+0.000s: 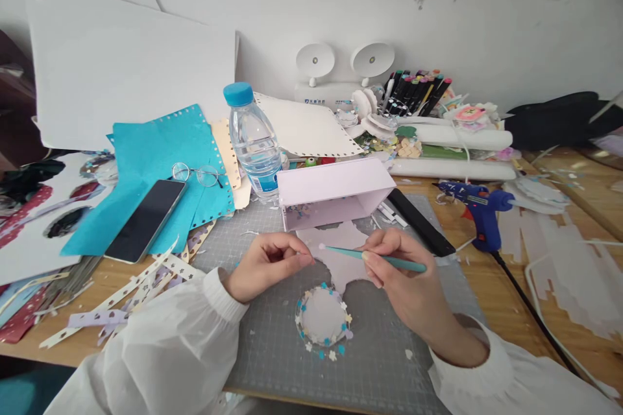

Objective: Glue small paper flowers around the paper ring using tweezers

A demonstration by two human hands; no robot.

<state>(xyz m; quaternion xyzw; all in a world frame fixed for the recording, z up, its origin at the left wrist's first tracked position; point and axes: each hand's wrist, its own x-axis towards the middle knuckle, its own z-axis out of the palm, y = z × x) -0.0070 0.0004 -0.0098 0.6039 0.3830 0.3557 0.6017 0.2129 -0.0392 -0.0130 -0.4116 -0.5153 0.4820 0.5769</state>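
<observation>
My right hand point(395, 267) grips a thin teal stick tool point(374, 259) like a pen, its white tip pointing left toward my left hand. My left hand point(265, 264) is closed in a pinch, fingertips pressed together just beside the tool's tip; what it pinches is too small to make out. Both hover over a pale pink paper cut-out point(341, 253) on the grey cutting mat point(272, 350). Below them lies a round paper piece point(324, 323) ringed with tiny teal and cream flowers. A pink open paper box point(333, 191) lies on its side just behind.
A water bottle point(253, 142), glasses point(197, 174), a phone point(146, 219) on teal paper point(156, 162) and punched paper strips point(146, 275) lie left. A blue glue gun point(479, 207) with its cable, a black ruler point(421, 222), markers point(418, 91) and paper rolls sit right and back.
</observation>
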